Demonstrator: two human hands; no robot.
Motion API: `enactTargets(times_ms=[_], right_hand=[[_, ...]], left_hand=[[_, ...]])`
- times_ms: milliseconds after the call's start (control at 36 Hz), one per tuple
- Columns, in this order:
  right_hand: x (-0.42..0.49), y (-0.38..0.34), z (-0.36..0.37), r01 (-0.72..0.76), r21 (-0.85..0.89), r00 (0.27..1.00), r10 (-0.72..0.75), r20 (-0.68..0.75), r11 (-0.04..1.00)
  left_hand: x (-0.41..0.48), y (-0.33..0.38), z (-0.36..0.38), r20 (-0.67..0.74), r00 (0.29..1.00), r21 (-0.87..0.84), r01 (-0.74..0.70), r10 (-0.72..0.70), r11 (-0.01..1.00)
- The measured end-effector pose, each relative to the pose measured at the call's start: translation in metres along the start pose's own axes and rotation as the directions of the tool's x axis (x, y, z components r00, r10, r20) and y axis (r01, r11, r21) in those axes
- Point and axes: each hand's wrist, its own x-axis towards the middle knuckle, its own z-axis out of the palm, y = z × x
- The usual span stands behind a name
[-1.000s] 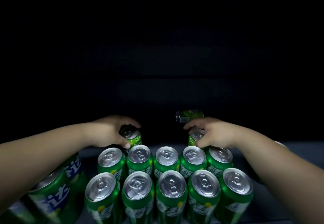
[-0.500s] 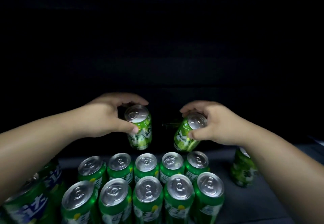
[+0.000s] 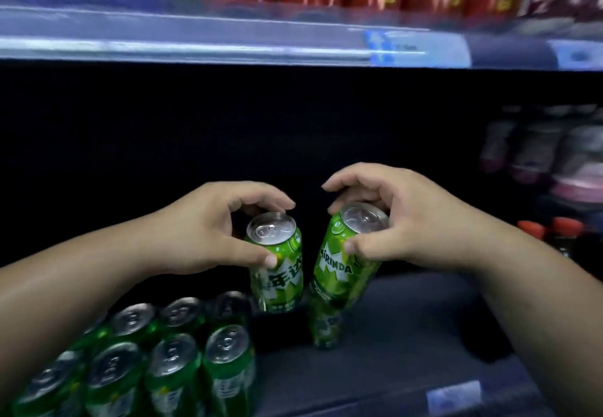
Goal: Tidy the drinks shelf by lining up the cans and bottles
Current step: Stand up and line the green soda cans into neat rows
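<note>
Green Mirinda cans are being carried in the head view, one in each hand. The left hand (image 3: pixel 202 230) is keeping its grip closed round the top of the left can (image 3: pixel 280 273), thumb in front and fingers behind the rim. This can is hanging nearly upright above the shelf floor (image 3: pixel 424 318). The right hand (image 3: pixel 411 221) is gripping the right can (image 3: pixel 339 273) in the same way, but this one is tilting, with its bottom leaning toward the left. Both are hanging just to the right of the rows of standing cans (image 3: pixel 169 361) in the lower left.

I am judging that the step in hand is bringing these two cans to the rows. The next move is calling for setting them down upright, in line with the last column, without knocking a neighbour.

A further green can (image 3: pixel 324 331) is seeming to stand under the right one, but blur is making this uncertain. The back of the shelf is lying in darkness, and the bottles (image 3: pixel 538 152) at the right are smeared.
</note>
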Motion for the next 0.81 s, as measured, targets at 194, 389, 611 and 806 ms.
enactTargets(times_ms=[194,389,611,806], right_hand=[[-0.039,0.039,-0.04,-0.045,-0.051,0.998,0.046,0.031,0.998],[-0.061,0.087,-0.042,-0.099,-0.103,0.99,0.108,0.092,0.99],[-0.074,0.147,-0.009,-0.201,-0.094,0.961,0.215,0.172,0.975],[-0.075,0.178,0.012,-0.256,-0.113,0.941,0.275,0.198,0.96]], left_hand=[[0.023,0.031,0.064,0.023,0.998,0.024,0.065,-0.066,0.998],[0.025,0.032,0.115,0.035,0.996,0.144,0.081,-0.087,0.986],[0.014,0.016,0.16,0.072,0.984,0.207,0.145,-0.163,0.967],[0.007,0.0,0.184,0.009,0.964,0.139,0.262,-0.266,0.955]])
